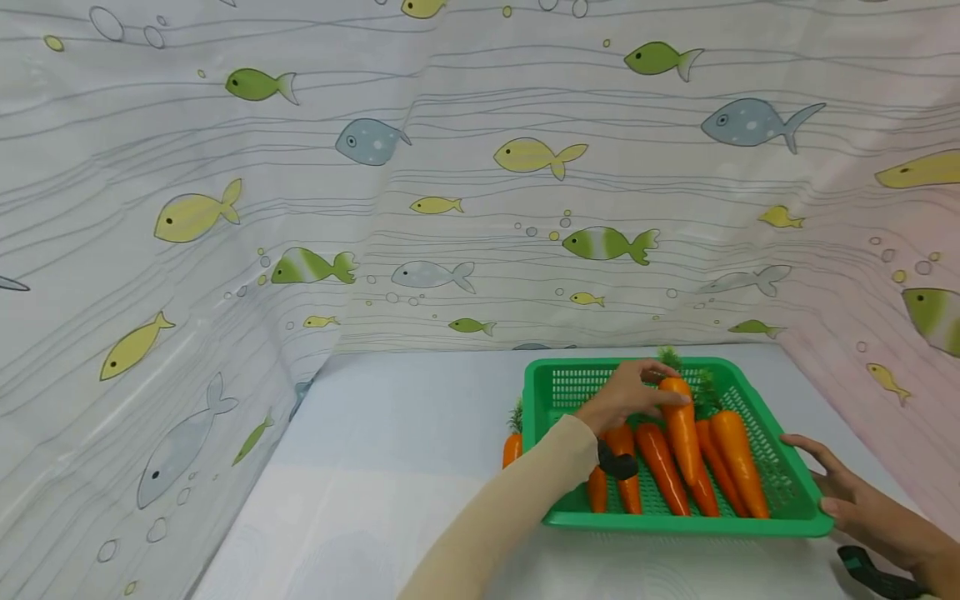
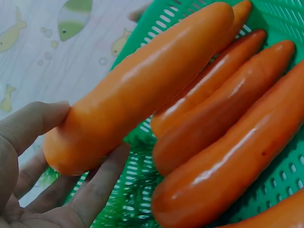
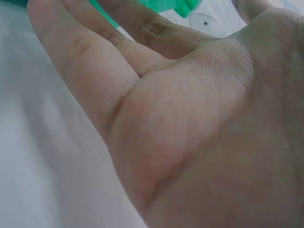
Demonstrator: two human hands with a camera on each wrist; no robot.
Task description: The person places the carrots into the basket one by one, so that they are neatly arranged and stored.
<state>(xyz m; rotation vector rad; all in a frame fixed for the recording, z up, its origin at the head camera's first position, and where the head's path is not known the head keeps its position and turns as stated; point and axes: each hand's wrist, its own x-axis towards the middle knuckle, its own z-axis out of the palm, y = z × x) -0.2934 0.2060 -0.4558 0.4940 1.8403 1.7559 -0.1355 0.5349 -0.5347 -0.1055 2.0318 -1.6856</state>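
Observation:
My left hand point(image 1: 624, 393) holds an orange carrot point(image 1: 682, 437) by its thick end, over a green plastic basket point(image 1: 675, 523). In the left wrist view the thumb lies on one side of this carrot point(image 2: 142, 90) and the fingers on the other, its narrow end pointing away. Several more carrots point(image 2: 228, 152) lie side by side in the basket, with green feathery tops. At the basket's right side, my right hand point(image 1: 862, 504) touches the rim with thumb and fingertips. Its fingers point(image 3: 80, 52) stretch out fairly straight in the right wrist view.
Another carrot point(image 1: 512, 448) with a leafy top shows just outside the basket's left wall, partly hidden by the left sleeve point(image 1: 517, 500). The basket stands on a white tabletop point(image 1: 360, 475). A fish-patterned sheet point(image 1: 465, 242) hangs behind the table and along both sides.

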